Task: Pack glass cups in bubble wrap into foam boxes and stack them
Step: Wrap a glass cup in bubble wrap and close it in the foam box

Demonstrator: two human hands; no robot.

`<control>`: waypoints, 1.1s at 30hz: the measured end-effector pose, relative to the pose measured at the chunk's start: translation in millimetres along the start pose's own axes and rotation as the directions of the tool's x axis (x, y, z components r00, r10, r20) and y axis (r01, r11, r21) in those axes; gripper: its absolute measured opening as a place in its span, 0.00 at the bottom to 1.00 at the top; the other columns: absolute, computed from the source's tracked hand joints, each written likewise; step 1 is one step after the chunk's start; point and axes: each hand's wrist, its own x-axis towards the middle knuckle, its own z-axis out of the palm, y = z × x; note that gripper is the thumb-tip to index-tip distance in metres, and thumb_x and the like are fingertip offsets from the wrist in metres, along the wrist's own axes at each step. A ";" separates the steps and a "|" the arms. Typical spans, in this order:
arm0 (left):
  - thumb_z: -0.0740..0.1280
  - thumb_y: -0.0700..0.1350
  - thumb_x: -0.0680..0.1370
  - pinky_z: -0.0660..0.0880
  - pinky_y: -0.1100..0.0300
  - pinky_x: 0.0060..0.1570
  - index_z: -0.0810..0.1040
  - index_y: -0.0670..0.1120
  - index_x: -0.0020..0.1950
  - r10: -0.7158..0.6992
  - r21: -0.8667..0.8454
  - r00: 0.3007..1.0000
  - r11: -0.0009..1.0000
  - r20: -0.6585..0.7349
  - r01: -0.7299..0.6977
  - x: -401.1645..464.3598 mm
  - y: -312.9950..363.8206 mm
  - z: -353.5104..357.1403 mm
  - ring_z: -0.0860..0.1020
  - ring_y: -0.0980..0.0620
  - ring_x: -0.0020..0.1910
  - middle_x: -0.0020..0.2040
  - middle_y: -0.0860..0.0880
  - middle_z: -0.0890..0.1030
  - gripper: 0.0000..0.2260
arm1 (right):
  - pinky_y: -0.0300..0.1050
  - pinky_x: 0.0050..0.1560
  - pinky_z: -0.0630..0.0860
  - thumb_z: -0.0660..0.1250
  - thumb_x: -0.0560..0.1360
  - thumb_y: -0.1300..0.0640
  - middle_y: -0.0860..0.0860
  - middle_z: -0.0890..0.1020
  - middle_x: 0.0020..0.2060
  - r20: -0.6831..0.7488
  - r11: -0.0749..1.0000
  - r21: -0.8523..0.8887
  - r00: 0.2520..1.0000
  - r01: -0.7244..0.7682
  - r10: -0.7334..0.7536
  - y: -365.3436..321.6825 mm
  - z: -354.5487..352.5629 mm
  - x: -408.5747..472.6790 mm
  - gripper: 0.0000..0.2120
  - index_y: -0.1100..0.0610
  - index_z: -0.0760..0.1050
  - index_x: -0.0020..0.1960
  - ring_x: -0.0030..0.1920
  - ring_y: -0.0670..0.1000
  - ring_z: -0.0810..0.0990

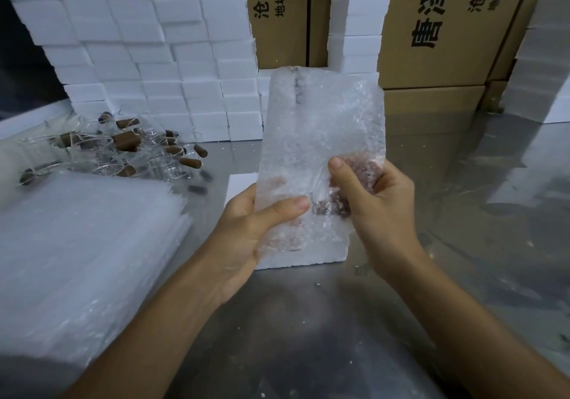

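A bubble wrap bag [324, 127] stands upright in front of me, held in both hands. My left hand [246, 232] grips its lower left edge, thumb across the front. My right hand [379, 201] grips the lower right side, with fingers showing through the plastic. Something brownish shows inside the bag near my right fingers; I cannot tell what it is. Beneath the bag lies a white foam box [308, 255] on the metal table. A pile of glass cups with brown cork handles [123, 151] lies at the left.
A thick stack of bubble wrap bags [83, 244] lies at the near left. Stacked foam boxes [154, 43] form a wall at the back left, with more at the right [543, 59]. Cardboard cartons [447, 28] stand at the back. The table [339, 321] is shiny metal.
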 end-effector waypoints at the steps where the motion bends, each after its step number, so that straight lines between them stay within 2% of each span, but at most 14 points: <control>1: 0.77 0.45 0.68 0.80 0.55 0.51 0.79 0.45 0.64 -0.002 -0.001 1.000 1.000 -0.024 0.002 0.3 0.2 -0.7 0.82 0.44 0.58 0.59 0.44 0.83 0.25 | 0.40 0.31 0.76 0.73 0.76 0.57 0.49 0.82 0.33 -0.005 1.000 0.003 1.000 -0.015 0.015 -0.6 -0.2 0.5 0.05 0.58 0.79 0.45 0.31 0.46 0.81; 4: 0.79 0.49 0.61 0.80 0.53 0.49 0.79 0.47 0.64 -0.049 -0.012 0.990 0.999 -0.134 0.047 1.2 1.9 -3.6 0.82 0.46 0.57 0.56 0.47 0.84 0.32 | 0.45 0.35 0.80 0.73 0.76 0.52 0.53 0.84 0.44 -0.077 0.997 -0.001 0.994 -0.079 0.078 0.8 -2.9 3.0 0.13 0.51 0.74 0.57 0.37 0.49 0.84; 6: 0.79 0.51 0.59 0.79 0.52 0.51 0.82 0.50 0.59 -0.057 -0.014 0.986 0.998 -0.157 0.056 2.1 2.6 -5.8 0.82 0.48 0.57 0.55 0.49 0.85 0.28 | 0.47 0.42 0.82 0.73 0.75 0.48 0.56 0.81 0.54 -0.107 0.996 -0.065 0.993 -0.057 0.049 1.4 -6.4 3.3 0.19 0.44 0.69 0.62 0.42 0.53 0.84; 9: 0.78 0.50 0.64 0.81 0.52 0.48 0.86 0.50 0.51 -0.050 -0.057 0.988 0.997 -0.148 0.042 2.3 5.3 -6.4 0.84 0.48 0.53 0.51 0.48 0.85 0.16 | 0.54 0.46 0.83 0.70 0.77 0.47 0.53 0.77 0.58 0.017 0.970 -0.206 0.991 0.131 -0.130 -1.8 -6.3 1.0 0.23 0.38 0.65 0.68 0.46 0.57 0.82; 11: 0.75 0.49 0.70 0.80 0.49 0.54 0.85 0.48 0.55 -0.041 -0.089 0.992 0.996 -0.118 0.031 1.8 7.0 -5.8 0.83 0.45 0.56 0.56 0.45 0.84 0.14 | 0.57 0.47 0.82 0.69 0.78 0.49 0.48 0.77 0.61 0.130 0.927 -0.275 0.965 0.256 -0.228 -2.3 -4.0 -0.8 0.22 0.41 0.67 0.70 0.51 0.51 0.82; 13: 0.72 0.50 0.73 0.77 0.46 0.59 0.84 0.48 0.57 -0.032 -0.102 0.993 0.995 -0.112 0.020 1.4 9.4 -5.1 0.82 0.44 0.59 0.59 0.44 0.83 0.14 | 0.51 0.56 0.80 0.67 0.79 0.49 0.44 0.79 0.61 0.195 0.879 -0.365 0.948 0.307 -0.250 -0.4 -2.8 -3.2 0.21 0.46 0.71 0.70 0.58 0.48 0.81; 14: 0.70 0.52 0.74 0.76 0.45 0.60 0.84 0.49 0.58 -0.030 -0.106 0.992 0.994 -0.123 0.016 1.3 10.6 -4.7 0.81 0.43 0.59 0.60 0.44 0.83 0.14 | 0.43 0.58 0.78 0.67 0.78 0.47 0.44 0.80 0.60 0.204 0.869 -0.397 0.951 0.296 -0.231 0.5 -2.4 -4.4 0.21 0.48 0.72 0.70 0.59 0.46 0.80; 16: 0.68 0.54 0.76 0.77 0.44 0.60 0.83 0.49 0.59 -0.039 -0.115 0.988 0.993 -0.149 0.022 1.1 11.7 -3.4 0.82 0.43 0.58 0.60 0.44 0.83 0.15 | 0.30 0.58 0.72 0.67 0.76 0.43 0.42 0.80 0.59 0.216 0.872 -0.428 0.964 0.237 -0.156 0.9 -1.4 -7.0 0.25 0.50 0.73 0.70 0.60 0.40 0.78; 18: 0.65 0.56 0.78 0.78 0.45 0.58 0.84 0.51 0.58 -0.047 -0.126 0.986 0.992 -0.157 0.027 0.5 12.0 -1.7 0.82 0.44 0.57 0.59 0.45 0.84 0.15 | 0.26 0.57 0.70 0.67 0.74 0.39 0.39 0.79 0.58 0.240 0.863 -0.464 0.966 0.202 -0.098 0.2 0.0 -8.4 0.28 0.50 0.74 0.70 0.59 0.36 0.76; 20: 0.61 0.58 0.80 0.80 0.48 0.54 0.85 0.54 0.55 -0.046 -0.117 0.985 0.993 -0.165 0.027 0.4 12.2 -0.4 0.83 0.46 0.56 0.57 0.46 0.84 0.16 | 0.29 0.55 0.71 0.67 0.72 0.36 0.41 0.79 0.53 0.258 0.835 -0.510 0.963 0.206 -0.080 0.2 0.4 -8.6 0.27 0.50 0.77 0.66 0.56 0.39 0.77; 22: 0.57 0.60 0.82 0.80 0.50 0.51 0.86 0.53 0.54 -0.048 -0.103 0.980 0.994 -0.192 0.028 1.1 12.3 0.4 0.83 0.47 0.55 0.56 0.47 0.85 0.19 | 0.33 0.50 0.71 0.68 0.73 0.36 0.44 0.80 0.46 0.260 0.814 -0.535 0.961 0.226 -0.096 0.5 0.4 -8.5 0.23 0.52 0.83 0.56 0.50 0.42 0.79; 26: 0.54 0.61 0.82 0.79 0.50 0.52 0.82 0.50 0.58 -0.062 -0.045 0.973 0.998 -0.222 0.054 2.4 9.6 0.6 0.84 0.48 0.55 0.55 0.47 0.85 0.22 | 0.31 0.42 0.67 0.69 0.75 0.43 0.47 0.75 0.35 0.235 0.795 -0.525 0.949 0.304 -0.208 4.3 2.1 -10.0 0.17 0.55 0.84 0.37 0.40 0.47 0.76; 30: 0.55 0.63 0.81 0.80 0.52 0.51 0.81 0.49 0.61 -0.091 -0.062 0.979 0.995 -0.183 0.081 2.7 7.2 1.4 0.83 0.47 0.57 0.57 0.47 0.84 0.24 | 0.40 0.42 0.72 0.69 0.76 0.45 0.51 0.76 0.38 0.203 0.810 -0.482 0.941 0.336 -0.270 5.8 3.6 -9.3 0.20 0.59 0.81 0.33 0.41 0.50 0.78; 33: 0.55 0.61 0.81 0.80 0.51 0.51 0.85 0.49 0.55 -0.060 -0.092 0.984 0.995 -0.169 0.045 3.0 7.9 3.5 0.83 0.47 0.57 0.57 0.45 0.84 0.23 | 0.40 0.32 0.68 0.68 0.76 0.45 0.49 0.77 0.27 0.198 0.873 -0.394 0.954 0.287 -0.225 4.2 3.7 -11.8 0.23 0.60 0.75 0.31 0.29 0.45 0.74</control>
